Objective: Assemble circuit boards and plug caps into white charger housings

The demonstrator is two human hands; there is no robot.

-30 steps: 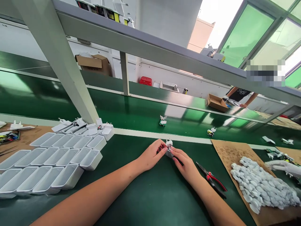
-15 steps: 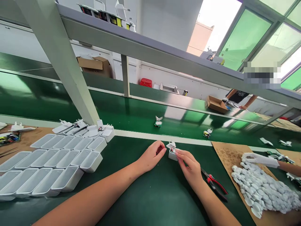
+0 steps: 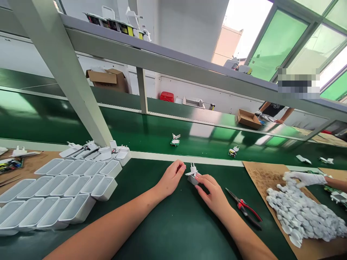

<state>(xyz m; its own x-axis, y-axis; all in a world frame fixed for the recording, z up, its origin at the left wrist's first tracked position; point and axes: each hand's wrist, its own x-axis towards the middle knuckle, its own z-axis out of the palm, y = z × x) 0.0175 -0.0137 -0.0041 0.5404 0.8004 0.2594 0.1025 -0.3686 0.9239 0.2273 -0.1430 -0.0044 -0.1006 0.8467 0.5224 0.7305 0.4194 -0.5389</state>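
A small white housing (image 3: pixel 193 179) stands on the green bench, with a white plug piece (image 3: pixel 192 170) with two upright pins tilted at its top. My right hand (image 3: pixel 213 189) holds the housing from the right between thumb and fingers. My left hand (image 3: pixel 170 177) is just left of the housing, not touching it, its thumb and fingertips pressed together; whether something small is between them is hidden. Red-handled pliers (image 3: pixel 244 207) lie to the right of my right hand.
Rows of open white housings (image 3: pixel 77 208) fill the left side. A conveyor (image 3: pixel 146 137) beyond the bench carries small circuit boards. At right, a person's gloved hand (image 3: pixel 306 178) is over a pile of white pieces (image 3: pixel 303 213) on cardboard. A shelf beam crosses above.
The plug piece has turned so its pins point up, and the housing now sits angled. Boards on the conveyor have shifted left. The gloved hand at right has moved.
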